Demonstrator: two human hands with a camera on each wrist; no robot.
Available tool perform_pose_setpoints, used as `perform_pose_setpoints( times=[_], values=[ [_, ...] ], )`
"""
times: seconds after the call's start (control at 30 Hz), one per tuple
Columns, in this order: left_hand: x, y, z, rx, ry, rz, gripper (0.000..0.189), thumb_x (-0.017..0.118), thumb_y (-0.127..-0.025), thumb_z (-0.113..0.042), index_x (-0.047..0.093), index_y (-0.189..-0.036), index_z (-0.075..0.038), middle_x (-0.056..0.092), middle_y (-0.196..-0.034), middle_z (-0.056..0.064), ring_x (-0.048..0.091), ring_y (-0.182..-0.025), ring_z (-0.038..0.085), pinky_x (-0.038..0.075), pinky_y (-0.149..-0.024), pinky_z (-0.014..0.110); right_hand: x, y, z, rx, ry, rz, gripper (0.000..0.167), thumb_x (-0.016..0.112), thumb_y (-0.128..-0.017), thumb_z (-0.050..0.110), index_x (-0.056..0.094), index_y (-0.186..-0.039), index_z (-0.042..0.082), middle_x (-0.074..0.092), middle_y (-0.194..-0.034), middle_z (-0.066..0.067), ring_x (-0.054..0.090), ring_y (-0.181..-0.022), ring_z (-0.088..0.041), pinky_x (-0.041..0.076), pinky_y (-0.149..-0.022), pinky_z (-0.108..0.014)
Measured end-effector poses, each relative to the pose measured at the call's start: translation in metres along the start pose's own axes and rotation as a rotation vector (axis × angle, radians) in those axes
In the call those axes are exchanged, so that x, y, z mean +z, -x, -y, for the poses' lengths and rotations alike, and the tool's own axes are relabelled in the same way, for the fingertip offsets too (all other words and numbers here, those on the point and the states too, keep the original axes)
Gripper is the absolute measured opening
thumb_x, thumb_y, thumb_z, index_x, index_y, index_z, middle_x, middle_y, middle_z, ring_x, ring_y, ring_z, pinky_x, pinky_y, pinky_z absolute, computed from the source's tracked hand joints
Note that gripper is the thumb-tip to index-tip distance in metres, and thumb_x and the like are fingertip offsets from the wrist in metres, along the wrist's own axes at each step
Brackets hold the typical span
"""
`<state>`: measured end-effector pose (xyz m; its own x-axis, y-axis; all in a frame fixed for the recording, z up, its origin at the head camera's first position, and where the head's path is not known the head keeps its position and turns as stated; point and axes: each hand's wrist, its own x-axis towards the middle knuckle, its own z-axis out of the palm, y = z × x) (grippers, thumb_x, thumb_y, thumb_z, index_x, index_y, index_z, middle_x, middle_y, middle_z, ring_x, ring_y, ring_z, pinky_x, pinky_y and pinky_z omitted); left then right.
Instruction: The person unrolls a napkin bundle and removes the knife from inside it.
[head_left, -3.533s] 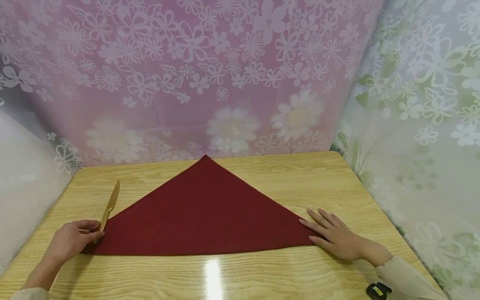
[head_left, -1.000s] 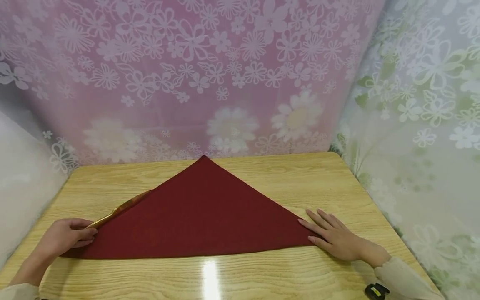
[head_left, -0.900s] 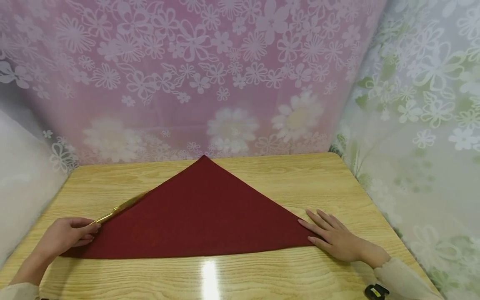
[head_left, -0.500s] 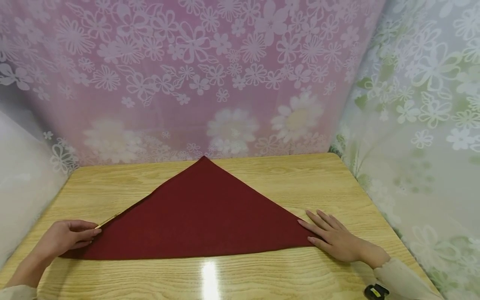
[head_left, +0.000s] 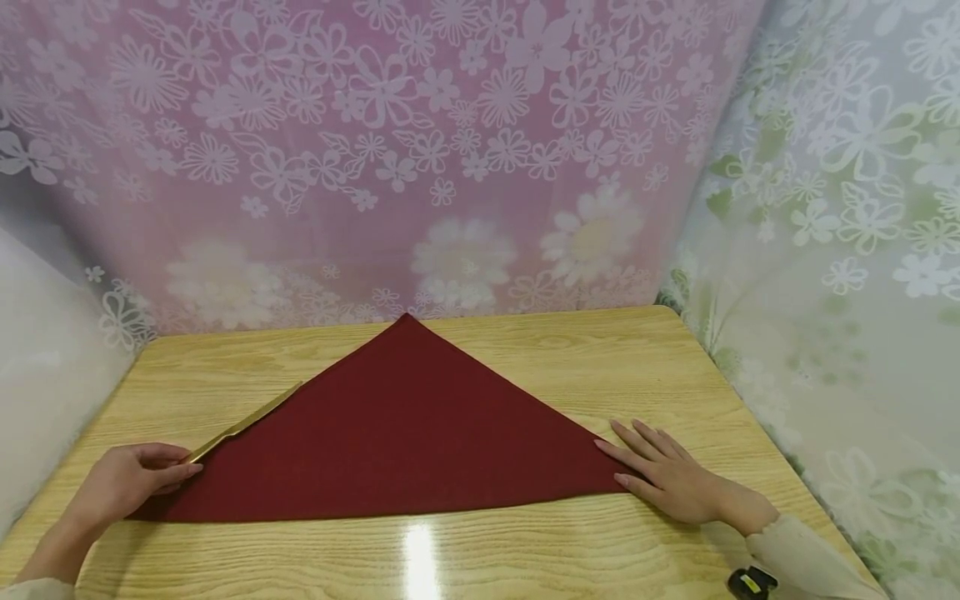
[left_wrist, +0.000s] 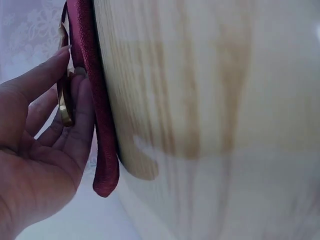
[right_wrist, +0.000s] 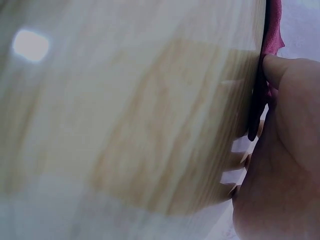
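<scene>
A dark red cloth napkin (head_left: pixel 397 442), folded into a triangle, lies on the wooden table with its peak at the far edge. My left hand (head_left: pixel 127 483), over the napkin's left corner, pinches the handle of a gold table knife (head_left: pixel 251 419) between thumb and fingers. The knife slants up and right along the napkin's left sloping edge. In the left wrist view the handle end of the knife (left_wrist: pixel 66 107) pokes out below the thumb, beside the cloth. My right hand (head_left: pixel 675 479) rests with straight, spread fingers on the napkin's right corner, covering its tip.
The light wood-grain table (head_left: pixel 600 358) ends at a pink flowered curtain (head_left: pixel 450 150); another flowered sheet (head_left: pixel 847 292) hangs along the right side. A small black object with a yellow mark (head_left: pixel 752 583) sits by the right sleeve at the near edge.
Since the oldest frame, the knife has swung from pointing away to lying along the napkin's left edge. In the last half second its blade has come back into view. The right hand stays put.
</scene>
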<state>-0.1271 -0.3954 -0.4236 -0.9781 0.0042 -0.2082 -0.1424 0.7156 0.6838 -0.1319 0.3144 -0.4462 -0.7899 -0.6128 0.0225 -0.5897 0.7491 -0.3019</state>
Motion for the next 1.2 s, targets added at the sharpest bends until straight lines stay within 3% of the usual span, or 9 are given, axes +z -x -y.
perform_pose_setpoints(
  times=[0.17,0.23,0.4,0.63,0.93,1.2],
  values=[
    [-0.001,0.003,-0.002,0.010,-0.002,-0.020,0.051,0.069,-0.090,-0.030,0.062,-0.117,0.012,0.072,-0.094,0.010,0.067,-0.077,0.005,0.053,-0.065,0.021,0.002,0.000,-0.003,0.012,-0.016,0.011,0.049,0.045,-0.103,0.030,0.036,-0.150,0.022,0.021,-0.156,-0.014,0.016,-0.138,-0.047,0.016,-0.100,-0.070],
    [-0.002,0.003,-0.002,0.025,-0.055,-0.047,0.051,0.069,-0.089,-0.034,0.064,-0.115,0.009,0.071,-0.095,0.010,0.062,-0.077,-0.004,0.051,-0.064,0.020,0.003,0.000,-0.003,0.008,-0.023,0.008,0.049,0.045,-0.103,0.030,0.036,-0.150,0.022,0.020,-0.156,-0.015,0.016,-0.137,-0.047,0.016,-0.100,-0.070],
    [0.000,0.003,-0.003,0.094,-0.189,-0.150,0.048,0.071,-0.085,-0.041,0.071,-0.110,0.001,0.068,-0.106,0.018,0.049,-0.086,-0.008,0.045,-0.063,0.018,0.005,0.001,-0.003,-0.024,-0.029,-0.036,0.049,0.047,-0.102,0.027,0.037,-0.149,0.020,0.022,-0.155,-0.016,0.017,-0.137,-0.048,0.016,-0.098,-0.071],
    [0.010,0.003,-0.020,0.148,-0.133,-0.250,0.046,0.072,-0.085,-0.039,0.070,-0.113,-0.002,0.067,-0.109,0.019,0.039,-0.083,-0.023,0.041,-0.064,0.016,0.006,0.002,-0.003,-0.039,-0.032,-0.062,0.049,0.050,-0.101,0.024,0.039,-0.149,0.020,0.023,-0.154,-0.015,0.018,-0.137,-0.046,0.017,-0.098,-0.070],
    [0.020,0.002,-0.055,0.172,-0.072,-0.221,0.048,0.073,-0.084,-0.040,0.069,-0.115,-0.004,0.068,-0.110,0.015,0.046,-0.085,-0.021,0.044,-0.068,0.014,0.005,0.001,-0.003,0.000,-0.033,-0.014,0.049,0.046,-0.102,0.029,0.037,-0.150,0.021,0.021,-0.155,-0.016,0.016,-0.137,-0.048,0.014,-0.099,-0.071],
    [0.036,0.006,-0.078,0.211,-0.013,-0.145,0.042,0.073,-0.085,-0.038,0.071,-0.113,-0.008,0.069,-0.109,0.009,0.060,-0.090,-0.005,0.049,-0.071,0.019,0.008,0.002,-0.006,-0.014,-0.045,-0.032,0.049,0.047,-0.102,0.028,0.037,-0.149,0.021,0.022,-0.155,-0.016,0.016,-0.138,-0.047,0.013,-0.100,-0.069]
  ],
)
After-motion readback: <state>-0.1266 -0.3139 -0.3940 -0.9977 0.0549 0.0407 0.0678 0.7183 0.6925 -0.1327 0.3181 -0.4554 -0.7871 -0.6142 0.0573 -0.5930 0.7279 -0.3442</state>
